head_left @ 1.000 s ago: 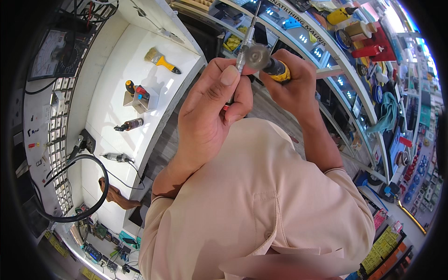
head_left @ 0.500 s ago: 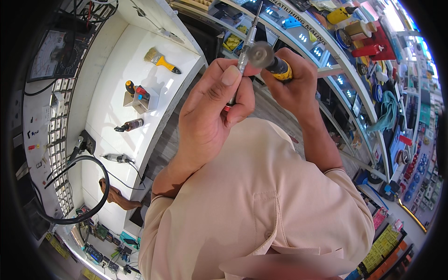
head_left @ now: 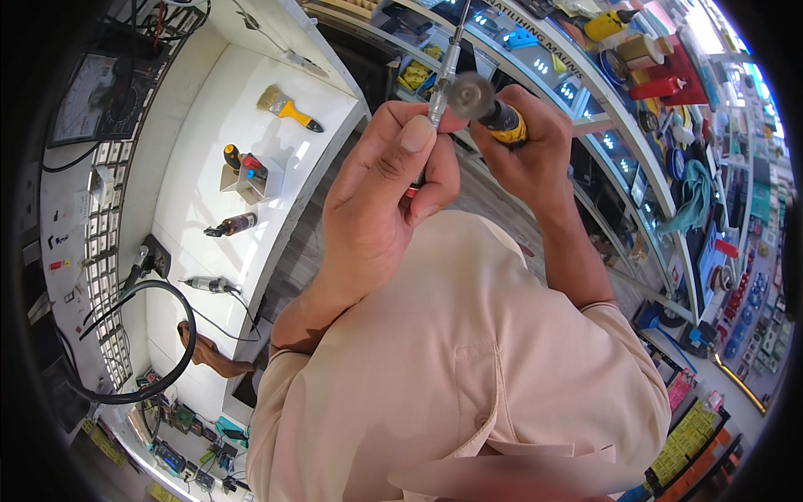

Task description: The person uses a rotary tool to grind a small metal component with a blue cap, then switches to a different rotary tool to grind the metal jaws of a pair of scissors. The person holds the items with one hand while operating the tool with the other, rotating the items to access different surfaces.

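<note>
My left hand point(head_left: 386, 180) is closed around a slim silver pen-shaped tool point(head_left: 446, 78). Its thin tip points up and away from me, and a red end shows below the fingers. My right hand point(head_left: 530, 138) grips a black and yellow handheld rotary tool point(head_left: 508, 124). A round grey disc point(head_left: 471, 95) sits on its front end, blurred as if spinning. The disc is right beside the silver shaft, just above my left fingertips; I cannot tell whether they touch.
On the white bench point(head_left: 205, 151) to my left lie a yellow-handled brush point(head_left: 291, 112), a holder with screwdrivers point(head_left: 248, 177), a small dark bottle point(head_left: 232, 224) and a corded silver tool point(head_left: 209, 284). A black cable point(head_left: 194, 335) loops nearby. Glass display shelves point(head_left: 585, 100) stand at the right.
Both hands have shifted very slightly to the right with their tools. The disc remains beside the silver shaft.
</note>
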`<action>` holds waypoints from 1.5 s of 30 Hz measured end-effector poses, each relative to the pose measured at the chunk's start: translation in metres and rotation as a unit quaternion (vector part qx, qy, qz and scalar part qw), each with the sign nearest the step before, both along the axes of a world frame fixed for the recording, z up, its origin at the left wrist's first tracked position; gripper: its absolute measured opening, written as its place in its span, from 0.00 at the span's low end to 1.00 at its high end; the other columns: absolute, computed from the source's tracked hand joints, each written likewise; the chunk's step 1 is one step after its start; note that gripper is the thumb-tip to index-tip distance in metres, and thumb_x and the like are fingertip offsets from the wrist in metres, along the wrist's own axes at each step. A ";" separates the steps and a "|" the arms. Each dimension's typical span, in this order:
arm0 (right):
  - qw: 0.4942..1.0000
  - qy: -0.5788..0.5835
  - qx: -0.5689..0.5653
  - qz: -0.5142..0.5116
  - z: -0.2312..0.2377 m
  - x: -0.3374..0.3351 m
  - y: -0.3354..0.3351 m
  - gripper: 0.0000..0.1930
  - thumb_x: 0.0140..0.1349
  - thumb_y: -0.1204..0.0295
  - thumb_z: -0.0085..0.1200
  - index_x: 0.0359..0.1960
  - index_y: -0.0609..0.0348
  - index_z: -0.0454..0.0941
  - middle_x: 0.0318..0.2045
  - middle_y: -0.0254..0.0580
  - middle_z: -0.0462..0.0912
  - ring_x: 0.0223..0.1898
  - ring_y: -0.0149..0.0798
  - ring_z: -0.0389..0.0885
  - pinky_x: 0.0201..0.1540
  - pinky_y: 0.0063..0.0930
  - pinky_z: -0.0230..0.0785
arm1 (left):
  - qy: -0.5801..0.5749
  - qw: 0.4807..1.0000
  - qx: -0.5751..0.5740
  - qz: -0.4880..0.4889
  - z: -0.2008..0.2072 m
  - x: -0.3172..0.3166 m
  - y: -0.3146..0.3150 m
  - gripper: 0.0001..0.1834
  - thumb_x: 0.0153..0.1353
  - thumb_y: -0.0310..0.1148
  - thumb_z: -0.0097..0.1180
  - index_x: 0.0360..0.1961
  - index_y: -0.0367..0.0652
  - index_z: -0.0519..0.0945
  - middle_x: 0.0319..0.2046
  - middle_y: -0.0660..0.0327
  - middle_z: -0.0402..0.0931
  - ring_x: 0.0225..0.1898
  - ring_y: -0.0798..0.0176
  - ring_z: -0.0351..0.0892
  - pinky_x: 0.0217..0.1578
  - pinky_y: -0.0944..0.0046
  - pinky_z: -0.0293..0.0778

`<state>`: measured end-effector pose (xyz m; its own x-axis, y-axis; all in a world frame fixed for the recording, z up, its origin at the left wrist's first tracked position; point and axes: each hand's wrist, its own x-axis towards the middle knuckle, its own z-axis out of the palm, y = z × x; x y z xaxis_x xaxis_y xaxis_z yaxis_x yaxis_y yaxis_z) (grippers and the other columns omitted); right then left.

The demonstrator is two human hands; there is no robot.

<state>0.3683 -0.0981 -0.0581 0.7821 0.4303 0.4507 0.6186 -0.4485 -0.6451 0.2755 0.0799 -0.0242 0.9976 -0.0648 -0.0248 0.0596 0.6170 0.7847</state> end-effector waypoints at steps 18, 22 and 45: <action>1.000 -0.003 0.003 -0.018 -0.002 0.003 -0.002 0.12 0.48 0.74 0.70 0.33 0.57 0.80 0.22 0.43 0.79 0.24 0.46 0.80 0.30 0.33 0.72 | 0.002 1.000 0.008 -0.004 0.000 0.003 -0.001 0.19 0.80 0.42 0.41 0.55 0.35 0.73 0.21 0.67 0.63 0.23 0.75 0.55 0.27 0.72 0.53; 1.000 -0.005 -0.001 -0.013 -0.002 0.003 -0.003 0.12 0.48 0.74 0.70 0.33 0.57 0.80 0.23 0.43 0.79 0.24 0.47 0.80 0.30 0.34 0.72 | 0.007 1.000 0.007 -0.004 0.000 0.003 -0.001 0.19 0.81 0.42 0.41 0.55 0.35 0.73 0.21 0.67 0.63 0.23 0.75 0.55 0.27 0.73 0.53; 1.000 -0.005 -0.009 -0.008 -0.001 0.000 -0.001 0.12 0.47 0.74 0.70 0.33 0.58 0.80 0.24 0.44 0.81 0.25 0.48 0.81 0.30 0.34 0.73 | 0.001 1.000 0.013 -0.004 -0.001 0.003 0.002 0.19 0.81 0.42 0.40 0.54 0.36 0.73 0.20 0.66 0.63 0.22 0.75 0.57 0.26 0.73 0.52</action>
<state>0.3686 -0.0992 -0.0593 0.7851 0.4252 0.4504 0.6168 -0.4705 -0.6310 0.2789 0.0815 -0.0251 0.9970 -0.0714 -0.0282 0.0654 0.5963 0.8001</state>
